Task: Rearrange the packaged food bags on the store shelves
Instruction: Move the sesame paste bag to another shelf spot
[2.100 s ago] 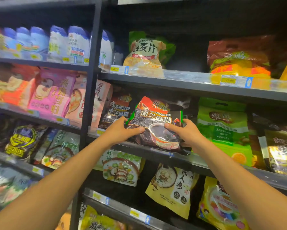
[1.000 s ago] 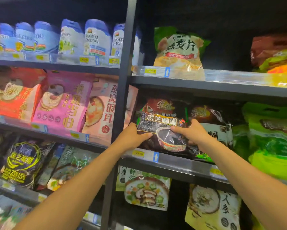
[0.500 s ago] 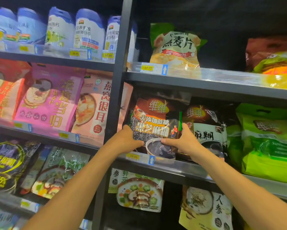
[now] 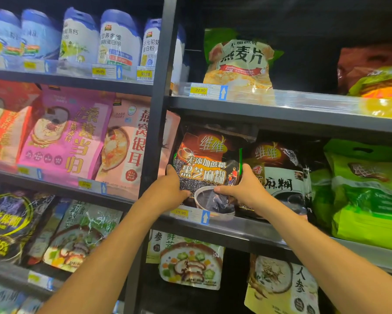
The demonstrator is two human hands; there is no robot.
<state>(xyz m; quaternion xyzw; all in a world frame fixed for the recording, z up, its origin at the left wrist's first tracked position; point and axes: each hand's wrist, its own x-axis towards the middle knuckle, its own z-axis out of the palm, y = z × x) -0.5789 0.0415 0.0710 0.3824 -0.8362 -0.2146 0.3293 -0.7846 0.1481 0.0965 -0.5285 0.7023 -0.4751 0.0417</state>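
Note:
A dark brown bag of black sesame paste [image 4: 207, 162] stands upright at the left end of the middle shelf [image 4: 247, 227], right of the black upright post. My left hand [image 4: 170, 189] grips its lower left edge and my right hand [image 4: 242, 189] grips its lower right edge, thumbs on the front. A second, similar dark bag [image 4: 281, 175] stands just behind and to the right, partly covered by my right hand.
Green soybean milk powder bags [image 4: 367, 196] fill the shelf's right side. An oat flakes bag [image 4: 238, 64] sits on the shelf above. Pink bags [image 4: 77, 137] stand left of the post [image 4: 158, 109]. A vegetable soup bag [image 4: 190, 264] and a ginseng bag [image 4: 281, 288] hang below.
The sesame bag has gone from tilted forward off the shelf to standing upright at the shelf's left end. Both hands kept their hold and moved in with it.

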